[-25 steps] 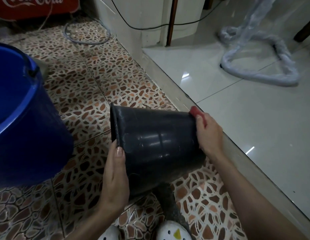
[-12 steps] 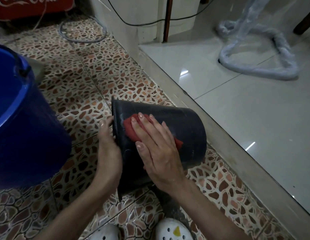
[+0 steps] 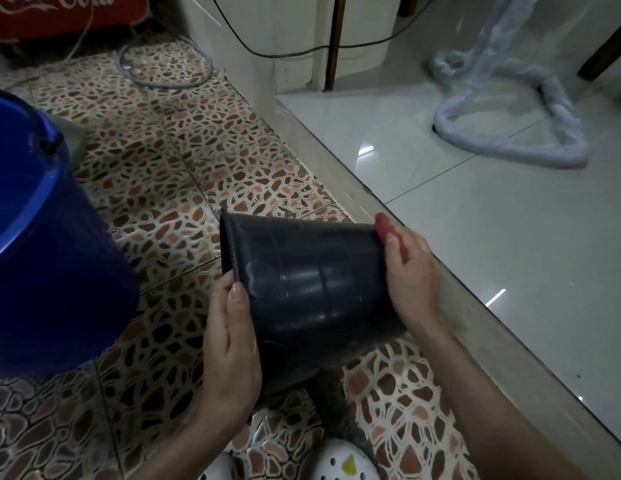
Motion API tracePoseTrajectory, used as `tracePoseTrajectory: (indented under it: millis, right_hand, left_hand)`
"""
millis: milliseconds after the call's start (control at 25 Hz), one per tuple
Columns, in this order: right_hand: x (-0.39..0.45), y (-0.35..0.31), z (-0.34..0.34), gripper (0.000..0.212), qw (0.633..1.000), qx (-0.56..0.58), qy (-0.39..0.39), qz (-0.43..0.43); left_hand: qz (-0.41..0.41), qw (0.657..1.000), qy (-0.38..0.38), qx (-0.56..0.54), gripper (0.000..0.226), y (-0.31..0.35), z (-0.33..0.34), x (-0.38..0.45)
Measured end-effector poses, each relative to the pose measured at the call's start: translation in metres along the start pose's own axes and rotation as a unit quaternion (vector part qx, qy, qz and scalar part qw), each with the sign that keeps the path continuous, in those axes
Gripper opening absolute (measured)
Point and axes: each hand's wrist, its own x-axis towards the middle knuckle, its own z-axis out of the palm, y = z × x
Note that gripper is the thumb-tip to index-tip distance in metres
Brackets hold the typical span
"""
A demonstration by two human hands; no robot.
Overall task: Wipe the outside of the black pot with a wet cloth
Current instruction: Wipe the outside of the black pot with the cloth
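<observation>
Pebble-patterned tile floor [image 3: 184, 174] at left, meeting a raised step of glossy pale tiles [image 3: 492, 237] at right. Blue bucket [image 3: 42, 258], upright at the left edge, just beside the work. A coiled, plastic-wrapped hose [image 3: 531, 147] lies well apart on the pale tiles; a red Coca-Cola cooler [image 3: 59, 12] stands at upper left, with a grey hose loop [image 3: 163, 71] on the floor before it. Black pot [image 3: 312, 285], held tipped on its side above the patterned floor, rim toward the bucket, base toward the step. Left hand [image 3: 233, 344] grips the pot at the rim, thumb laid on the outer wall. Right hand [image 3: 411, 275] is closed around the base end, pressing a red cloth [image 3: 385, 225] against it; only a fold of cloth shows above the fingers. White perforated clogs [image 3: 340, 462] at the bottom edge.
</observation>
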Motion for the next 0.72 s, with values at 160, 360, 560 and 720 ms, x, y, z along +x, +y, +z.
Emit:
tracePoseTrajectory:
  millis: [160, 360, 560, 720]
  right_hand:
    - [-0.017, -0.027, -0.007, 0.031, 0.984, 0.136, 0.113, 0.021]
    - [-0.085, -0.083, 0.033, 0.041, 0.942, 0.048, -0.079, -0.323]
    - [-0.046, -0.064, 0.042, 0.042, 0.973, -0.051, -0.031, -0.222]
    - [0.011, -0.014, 0.012, 0.036, 0.997, -0.045, -0.010, -0.059]
  left_hand:
    - [0.029, 0.999, 0.021, 0.021, 0.030, -0.002, 0.005, 0.012]
    - [0.048, 0.997, 0.009, 0.060, 0.032, -0.021, -0.001, -0.012]
    - [0.042, 0.996, 0.000, 0.078, 0.050, -0.024, -0.005, -0.020]
    - [0.034, 0.996, 0.002, 0.086, 0.033, -0.030, -0.006, -0.023]
